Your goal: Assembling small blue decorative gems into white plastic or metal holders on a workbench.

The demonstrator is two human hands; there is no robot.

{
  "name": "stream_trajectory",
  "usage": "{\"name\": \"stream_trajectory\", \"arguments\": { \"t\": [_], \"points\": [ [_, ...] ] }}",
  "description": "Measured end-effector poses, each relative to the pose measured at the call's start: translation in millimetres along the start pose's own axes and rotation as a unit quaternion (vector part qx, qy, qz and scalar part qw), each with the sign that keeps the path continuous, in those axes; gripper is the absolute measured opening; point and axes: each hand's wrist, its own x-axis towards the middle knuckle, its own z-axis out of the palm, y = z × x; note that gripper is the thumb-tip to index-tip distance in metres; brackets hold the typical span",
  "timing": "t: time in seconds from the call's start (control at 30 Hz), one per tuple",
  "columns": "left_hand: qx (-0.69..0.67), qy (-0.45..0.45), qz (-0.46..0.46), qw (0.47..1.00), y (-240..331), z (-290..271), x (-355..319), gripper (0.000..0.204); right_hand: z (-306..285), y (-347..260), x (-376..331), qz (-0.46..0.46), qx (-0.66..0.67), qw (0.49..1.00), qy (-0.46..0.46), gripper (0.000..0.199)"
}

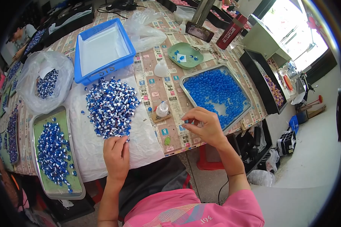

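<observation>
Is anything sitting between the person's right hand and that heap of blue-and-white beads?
Yes. A small whitish jar stands between the right hand and the heap of blue-and-white beads, roughly on the straight line across. Above the jar, nothing visible blocks the way.

The blue beads (210,85) look glossy and translucent, like glass or clear plastic, in a smooth metal tray (220,109) with a dull silvery sheen, while the blue-and-white pieces (111,108) shine opaquely on a thin, crinkled white sheet (144,140) — paper or plastic film, hard to tell. The bin (119,66) is smooth blue plastic, the bag (26,89) filmy, wrinkled clear plastic. The red flask (231,32) has a hard, smooth finish — the pink shirt (166,208) is soft, matt cloth.
</observation>
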Motion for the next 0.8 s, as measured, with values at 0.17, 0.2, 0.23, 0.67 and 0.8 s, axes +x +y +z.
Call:
{"name": "stream_trajectory", "arguments": {
  "t": [0.17, 0.2, 0.23, 0.67, 0.8],
  "points": [
    [-0.003, -0.02, -0.015, 1.0, -2.5, -5.8, -1.5, 0.02, 10.1, -5.6, 4.4, 0.001, 0.038, 0.999, -0.034, 0.02],
    [0.0, -0.01, 0.002, 1.0, -1.3, -7.4, 0.0, 0.019, 11.9, -8.4, 5.2, 0.0, 0.038, 0.999, -0.035, 0.02],
    [0.003, 0.0, 0.018, 1.0, -0.3, -8.4, 1.1, 0.018, 13.2, -12.6, 6.0, 0.01, 0.041, 0.999, -0.031, 0.022],
    [-0.409, -0.046, -0.213, 0.886, 26.7, -11.0, -7.6, 0.018, 21.4, -27.4, 14.1, 0.047, 0.096, 0.991, -0.08, 0.018],
    [-0.571, -0.058, -0.335, 0.748, 31.9, -5.4, -10.6, 0.021, 27.5, -29.6, 13.0, 0.055, 0.135, 0.987, -0.068, 0.018]
  ]
}}
